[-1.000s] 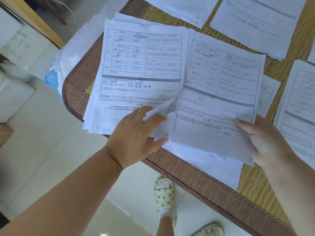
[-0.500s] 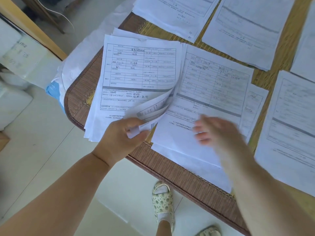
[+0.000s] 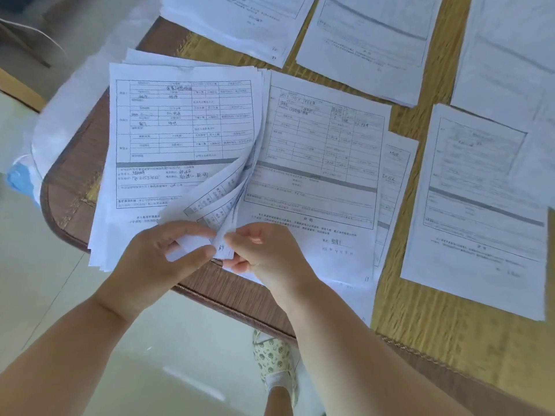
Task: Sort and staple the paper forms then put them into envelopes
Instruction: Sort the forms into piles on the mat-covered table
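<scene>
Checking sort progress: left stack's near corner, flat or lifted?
Lifted. Several sheets of the left stack curl up at its near right corner, pinched by left hand and right hand.

One head-worn wide-angle camera is looking steeply down from above, close over the near corner of the table [image 3: 78, 181]. It is facing forward across the tabletop, which is filling the upper and right parts of the frame, while the floor [image 3: 45, 295] is showing along the left and bottom. Both forearms are entering from the bottom edge. No second view is sharing the scene.
</scene>
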Available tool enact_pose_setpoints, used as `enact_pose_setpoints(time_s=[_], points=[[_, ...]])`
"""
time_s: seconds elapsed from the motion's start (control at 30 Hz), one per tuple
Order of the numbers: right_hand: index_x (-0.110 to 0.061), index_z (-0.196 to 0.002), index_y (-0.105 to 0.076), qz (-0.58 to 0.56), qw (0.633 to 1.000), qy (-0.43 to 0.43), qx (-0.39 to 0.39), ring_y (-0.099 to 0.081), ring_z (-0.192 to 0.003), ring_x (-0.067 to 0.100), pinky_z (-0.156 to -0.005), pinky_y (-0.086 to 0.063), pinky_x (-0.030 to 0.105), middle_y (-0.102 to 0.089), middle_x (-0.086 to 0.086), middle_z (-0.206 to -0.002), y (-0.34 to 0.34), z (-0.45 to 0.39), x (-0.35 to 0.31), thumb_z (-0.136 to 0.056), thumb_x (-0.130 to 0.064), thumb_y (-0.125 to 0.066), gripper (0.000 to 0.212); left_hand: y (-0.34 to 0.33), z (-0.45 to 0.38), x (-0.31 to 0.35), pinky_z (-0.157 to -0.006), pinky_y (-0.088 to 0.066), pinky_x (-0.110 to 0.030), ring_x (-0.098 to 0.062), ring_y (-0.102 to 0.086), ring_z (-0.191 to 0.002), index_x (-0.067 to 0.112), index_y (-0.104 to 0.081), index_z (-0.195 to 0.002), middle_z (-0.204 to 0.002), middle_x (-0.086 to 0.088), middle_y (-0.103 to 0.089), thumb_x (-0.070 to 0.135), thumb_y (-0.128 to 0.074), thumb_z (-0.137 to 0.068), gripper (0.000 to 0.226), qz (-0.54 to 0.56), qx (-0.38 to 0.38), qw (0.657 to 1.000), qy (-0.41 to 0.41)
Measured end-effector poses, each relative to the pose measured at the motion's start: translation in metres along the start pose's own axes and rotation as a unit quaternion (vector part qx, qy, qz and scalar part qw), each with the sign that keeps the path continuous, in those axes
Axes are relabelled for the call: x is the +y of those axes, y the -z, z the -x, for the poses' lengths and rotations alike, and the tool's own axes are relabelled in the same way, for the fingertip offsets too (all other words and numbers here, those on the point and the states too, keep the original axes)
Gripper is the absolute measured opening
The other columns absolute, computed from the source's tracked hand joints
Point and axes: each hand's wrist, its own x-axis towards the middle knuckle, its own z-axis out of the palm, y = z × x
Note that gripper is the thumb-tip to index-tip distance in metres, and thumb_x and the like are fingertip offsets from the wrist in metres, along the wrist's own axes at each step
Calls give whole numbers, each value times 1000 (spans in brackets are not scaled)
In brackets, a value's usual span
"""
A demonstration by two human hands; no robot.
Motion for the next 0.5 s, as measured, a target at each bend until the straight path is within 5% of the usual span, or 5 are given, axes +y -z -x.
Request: enact_pose_setpoints(time_s=[0.17, 0.37, 0.5], points=[[-16, -58, -57, 46, 997, 42, 50, -48, -42, 2, -50, -44, 14, -61, 0, -58, -11, -8, 2, -88, -22, -65, 31, -1, -2, 3, -74, -40, -1, 2, -62, -82, 52, -67, -84, -86, 23, -70, 56, -78, -66, 21, -36, 3, 999, -9], [-14, -53, -48, 41, 994, 28, 93, -53, -42, 5, -43, -36, 12, -50, -7, -41, -8, -9, 9, -90, -28, -64, 42, -5, -5, -11, -69, -49, -29, -19, -59, -69, 26, -67, -81, -72, 4, -65, 53, -59, -71, 29, -60, 47, 997, 4], [-8, -71, -65, 1, 999, -17, 43, -66, -57, 15, -57, -53, 23, -68, 7, -62, 9, -8, 10, -95, -13, -58, 26, -5, -8, -19, -61, -41, -29, -32, -48, -64, 2, -62, -79, -76, -24, -57, 55, -59, -69, 54, -14, 80, 996, 31]])
